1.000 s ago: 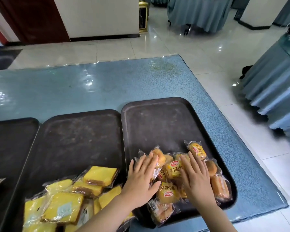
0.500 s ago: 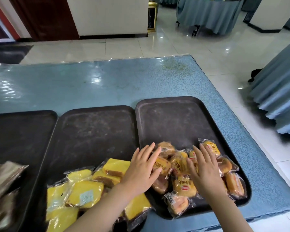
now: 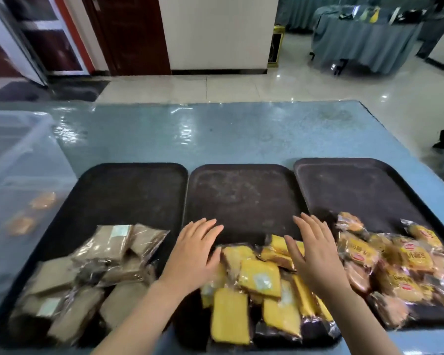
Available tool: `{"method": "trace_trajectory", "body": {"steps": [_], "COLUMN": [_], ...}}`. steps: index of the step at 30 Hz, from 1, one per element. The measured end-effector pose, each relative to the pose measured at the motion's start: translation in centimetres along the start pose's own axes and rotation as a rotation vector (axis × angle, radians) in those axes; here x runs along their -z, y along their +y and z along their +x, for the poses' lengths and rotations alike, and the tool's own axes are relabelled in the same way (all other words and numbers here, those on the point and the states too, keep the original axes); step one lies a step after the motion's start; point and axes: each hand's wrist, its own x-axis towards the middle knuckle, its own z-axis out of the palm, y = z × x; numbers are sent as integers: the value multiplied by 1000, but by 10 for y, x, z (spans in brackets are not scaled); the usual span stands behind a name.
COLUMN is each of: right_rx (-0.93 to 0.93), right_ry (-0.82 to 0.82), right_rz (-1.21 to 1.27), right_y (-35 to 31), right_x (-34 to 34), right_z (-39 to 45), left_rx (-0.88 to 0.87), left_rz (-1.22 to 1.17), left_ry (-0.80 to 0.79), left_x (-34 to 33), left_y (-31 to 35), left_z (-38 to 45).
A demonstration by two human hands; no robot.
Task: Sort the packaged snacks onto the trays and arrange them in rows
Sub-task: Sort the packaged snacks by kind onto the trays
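Both hands flat, fingers spread, gripping nothing. Yellow cakes (image 3: 260,280) sit heaped at the middle tray's (image 3: 244,190) near edge, right between left hand (image 3: 194,254) and right hand (image 3: 315,254), long sides mostly pointing away.

Table (image 3: 241,134): blue cover under clear film.
On it I had three dark trays (image 3: 244,190) side by side; clear bin (image 3: 13,155) at left.

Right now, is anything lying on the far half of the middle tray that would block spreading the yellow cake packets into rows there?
Nothing visible does. The far half of the dark rectangular middle tray is bare. The clear-wrapped yellow cake packets lie heaped at its near end, with the left hand and right hand open over them.
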Motion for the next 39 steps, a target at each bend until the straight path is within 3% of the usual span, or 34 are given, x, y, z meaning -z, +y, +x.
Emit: {"method": "trace_trajectory", "body": {"steps": [9, 17, 25, 30, 39], "right_rx": [82, 203, 336, 403, 541], "right_ry": [-32, -107, -156, -147, -122], "right_rz": [33, 41, 77, 112, 93], "right_y": [-156, -233, -314, -371, -541], "right_x": [-59, -81, -90, -82, -99], "right_z": [-4, 31, 68, 89, 134], "left_rx": [192, 256, 172, 51, -41], "left_rz": [70, 8, -122, -42, 37], "left_ry": [61, 162, 214, 252, 194], "left_x": [72, 119, 152, 205, 274], "left_y": [-176, -223, -246, -284, -442], "left_z": [-100, -114, -103, -88, -86]}}
